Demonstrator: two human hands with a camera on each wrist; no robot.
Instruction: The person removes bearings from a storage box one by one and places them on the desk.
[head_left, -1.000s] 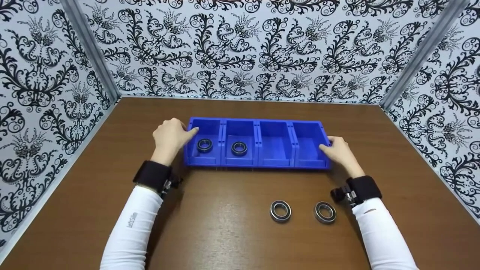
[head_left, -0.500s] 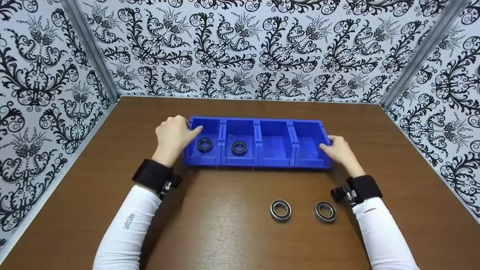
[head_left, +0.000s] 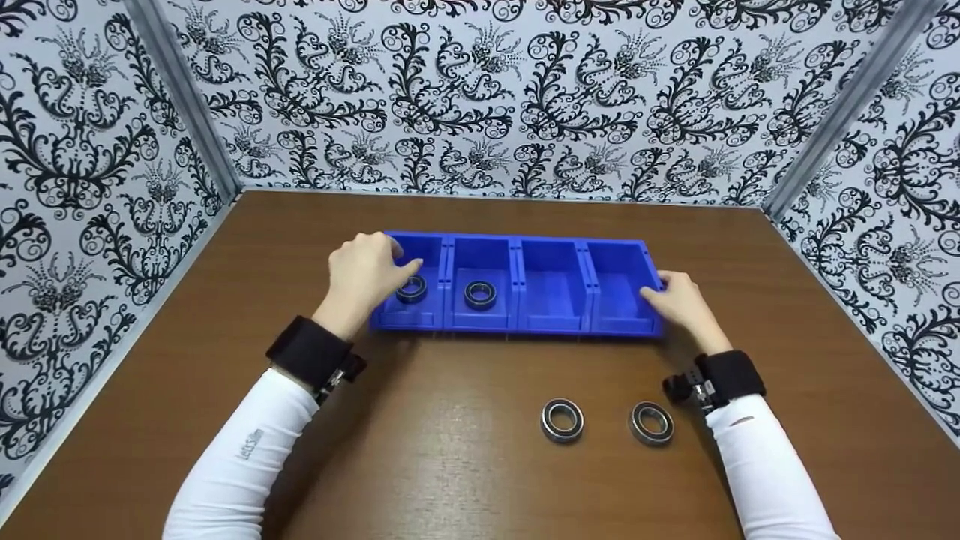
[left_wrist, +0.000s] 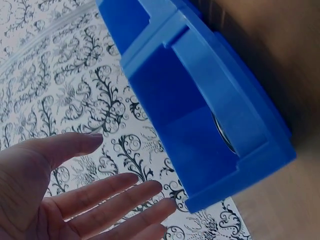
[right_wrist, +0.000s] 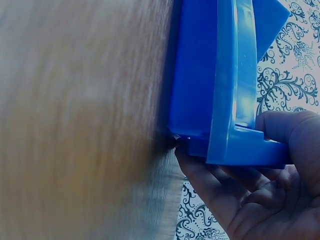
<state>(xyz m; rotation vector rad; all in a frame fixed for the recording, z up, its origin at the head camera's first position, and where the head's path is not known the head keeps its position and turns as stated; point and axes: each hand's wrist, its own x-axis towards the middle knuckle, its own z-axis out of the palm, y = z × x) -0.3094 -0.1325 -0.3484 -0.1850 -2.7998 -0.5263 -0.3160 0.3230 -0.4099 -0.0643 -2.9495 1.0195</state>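
blue bin (head_left: 551,325): four compartments are set in a row across the brown table (head_left: 450,472); the left end wall is largely covered by the left hand (head_left: 361,274) in the head view, and the row is cut off at the top of the left wrist view.
left hand: held at the bin's left end, fingers straight and spread, thumb apart; a gap between fingertips and bin is shown in the left wrist view, where the palm is cut off.
right hand (head_left: 679,298): clamped on the bin's right end wall, thumb inside, fingers outside; the fingers are partly hidden by the wall in both views.
first bearing (head_left: 412,299): laid in the bin's leftmost compartment; its top edge is overlapped by the left thumb in the head view, and only a thin sliver is seen past the bin's front lip in the left wrist view.
second bearing (head_left: 480,304): laid in the bin's second compartment from the left, seen whole.
third bearing (head_left: 562,438): laid flat on the near side of the bin, in line with its third compartment.
fourth bearing (head_left: 649,441): laid near the third, in line with the bin's right end.
white sleeves (head_left: 240,457): cut off below the bin by the lower edge; the left one's lettering is hard to read.
table grain: blurred beside the bin in the right wrist view.
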